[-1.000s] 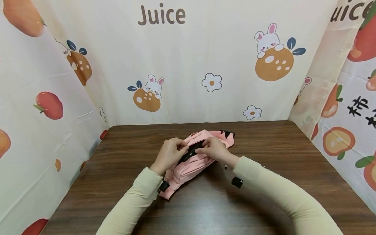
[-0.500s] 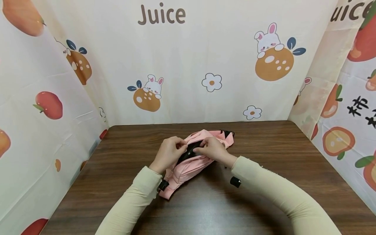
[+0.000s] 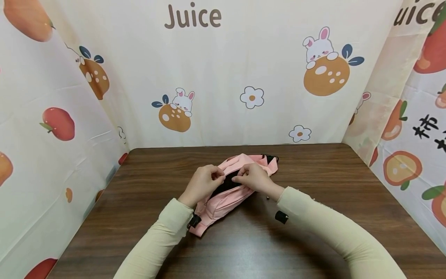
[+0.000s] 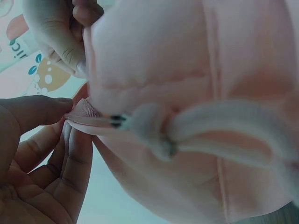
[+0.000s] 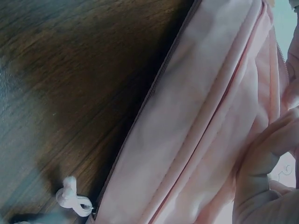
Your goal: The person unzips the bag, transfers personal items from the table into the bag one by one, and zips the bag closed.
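A pink waist bag (image 3: 226, 201) lies slantwise on the table, its zipped mouth spread apart to show a dark inside (image 3: 226, 184). At the mouth's left part, my left hand (image 3: 203, 182) pinches the bag's edge. The left wrist view shows that thumb and the fingers (image 4: 77, 161) on the pink fabric beside a zip pull with a pale knotted cord (image 4: 152, 128). My right hand (image 3: 256, 178) grips the edge farther right along the mouth. Seen from the right wrist, its curled fingers (image 5: 261, 158) are against the pink cloth; their tips are partly hidden.
The bag's strap and a black buckle (image 3: 270, 158) lie behind it at the right. A pale cord end (image 5: 74, 198) hangs by the bag's near side. Brown wooden table (image 3: 146, 166) surrounds the bag, with a printed curtain (image 3: 216, 116) along the back and sides.
A small pale mark in the dark mouth, visible earlier, no longer shows. The mouth appears slightly wider than a second ago. Both hands stay nearly in place on the bag.
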Available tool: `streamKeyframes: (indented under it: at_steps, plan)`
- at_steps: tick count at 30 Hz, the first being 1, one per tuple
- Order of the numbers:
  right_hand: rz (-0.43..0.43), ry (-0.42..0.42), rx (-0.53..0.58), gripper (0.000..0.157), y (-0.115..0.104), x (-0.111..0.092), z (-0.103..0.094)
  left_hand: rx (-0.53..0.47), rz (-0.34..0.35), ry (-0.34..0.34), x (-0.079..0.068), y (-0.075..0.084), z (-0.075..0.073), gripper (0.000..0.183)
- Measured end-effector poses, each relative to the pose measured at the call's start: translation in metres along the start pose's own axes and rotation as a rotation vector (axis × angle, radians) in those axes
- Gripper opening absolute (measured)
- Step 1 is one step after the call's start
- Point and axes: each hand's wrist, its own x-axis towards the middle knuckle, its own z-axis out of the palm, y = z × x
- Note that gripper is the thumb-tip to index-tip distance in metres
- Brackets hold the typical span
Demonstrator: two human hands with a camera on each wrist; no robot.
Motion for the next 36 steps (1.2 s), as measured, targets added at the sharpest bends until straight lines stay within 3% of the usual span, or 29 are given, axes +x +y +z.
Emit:
streamKeyframes:
  at_steps: [8, 19, 36]
  plan:
    - [-0.02, -0.069, 0.091, 0.015, 0.002, -0.001, -0.003, -0.025, -0.009, -0.001, -0.002, 0.0, 0.002, 0.004]
    - [-0.09, -0.161, 0.147, 0.024, 0.006, -0.002, -0.016, -0.025, -0.014, -0.025, -0.005, -0.002, 0.002, 0.005]
    - [-0.152, -0.113, 0.117, 0.022, 0.006, -0.003, -0.025, -0.041, 0.007, -0.043, -0.018, -0.008, 0.0, 0.004]
